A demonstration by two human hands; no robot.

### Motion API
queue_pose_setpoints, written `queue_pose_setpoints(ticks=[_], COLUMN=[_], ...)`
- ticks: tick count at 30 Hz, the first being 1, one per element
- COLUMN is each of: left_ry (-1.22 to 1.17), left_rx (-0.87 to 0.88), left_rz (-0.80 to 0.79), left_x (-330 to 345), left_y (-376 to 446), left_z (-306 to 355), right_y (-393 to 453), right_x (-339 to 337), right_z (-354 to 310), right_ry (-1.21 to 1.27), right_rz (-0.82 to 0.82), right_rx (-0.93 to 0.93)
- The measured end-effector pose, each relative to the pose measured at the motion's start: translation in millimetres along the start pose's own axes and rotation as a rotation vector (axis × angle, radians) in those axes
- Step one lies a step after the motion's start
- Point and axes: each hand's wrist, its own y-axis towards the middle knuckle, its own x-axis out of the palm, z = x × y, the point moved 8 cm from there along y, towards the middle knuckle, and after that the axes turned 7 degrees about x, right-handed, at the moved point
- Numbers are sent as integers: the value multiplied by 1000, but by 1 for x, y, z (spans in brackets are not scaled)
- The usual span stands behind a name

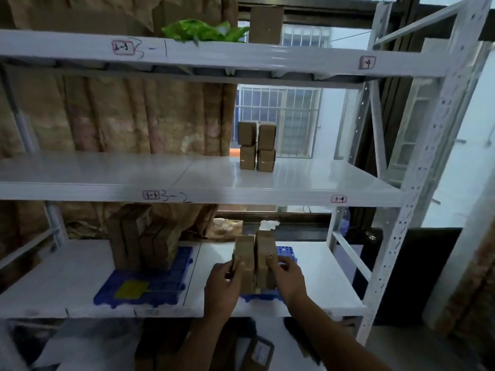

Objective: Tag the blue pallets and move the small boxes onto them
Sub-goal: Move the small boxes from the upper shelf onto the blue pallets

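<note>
On the lower shelf a blue pallet (pixel 288 253) lies under two stacks of small brown boxes (pixel 245 253). My left hand (pixel 223 286) grips the left stack and my right hand (pixel 288 279) grips the right stack (pixel 265 245), both standing on that pallet. To the left lies a second blue pallet (pixel 163 285) with a yellow tag (pixel 132 289) on its front part and several brown boxes (pixel 144 236) stacked at its back. Several more small boxes (pixel 257 145) stand stacked on the middle shelf.
A white metal rack holds the shelves, its upright post (pixel 417 196) at the right. The top shelf carries a green bag (pixel 203 30) and a brown box (pixel 266 24). Brown paper covers the back left. A barred window (pixel 294 116) is behind.
</note>
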Motion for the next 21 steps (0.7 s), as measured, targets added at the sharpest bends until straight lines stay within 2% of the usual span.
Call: queue_pose_setpoints(ticks=[6, 12, 18, 21], left_ry=[-87, -162, -117, -79], left_rx=[-119, -150, -177, -173], left_rz=[3, -43, -104, -136], left_x=[29, 73, 112, 121], left_y=[84, 170, 224, 230], left_z=[-66, -110, -141, -163], right_y=[93, 175, 240, 255], right_x=[50, 80, 90, 102], right_z=[14, 11, 13, 29], right_ry=[52, 87, -51, -140], right_rz=[11, 84, 153, 120], right_rx=[82, 142, 152, 214])
